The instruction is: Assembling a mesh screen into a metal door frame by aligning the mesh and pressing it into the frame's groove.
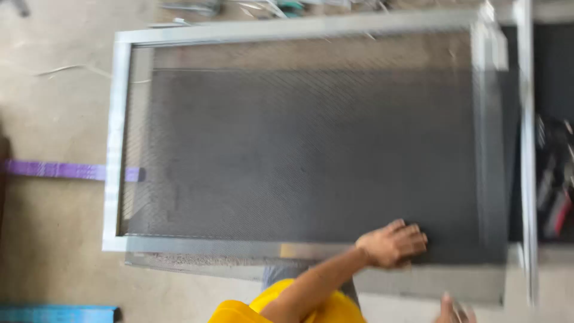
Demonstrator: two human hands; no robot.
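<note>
View from the head camera, looking down at a grey metal window-screen frame [116, 143] lying flat on a concrete floor [54, 90], its long sides running left to right. A sheet of dark wire mesh [299, 155] lies over the frame's opening; its left edge sits just inside the frame's left rail, and its right part runs out over the right rail, where the picture is blurred. The left hand [391, 244] reaches in from below on a bare forearm with a yellow sleeve [281, 308] and rests palm-down on the mesh, near the lower right corner of the sheet and just above the frame's near rail; its fingers [412, 230] are spread flat and released, pressing the mesh, not gripping it. The right hand [454, 311] shows only as a few fingertips at the bottom edge of the picture, just below the frame's near rail; whether it is released or clenched cannot be told. A purple strap [60, 170] lies on the floor and runs up to the frame's left rail. A blue flat object [57, 314] lies at the lower left corner. Blurred tools with red parts [553, 191] lie at the far right, beyond the frame.
</note>
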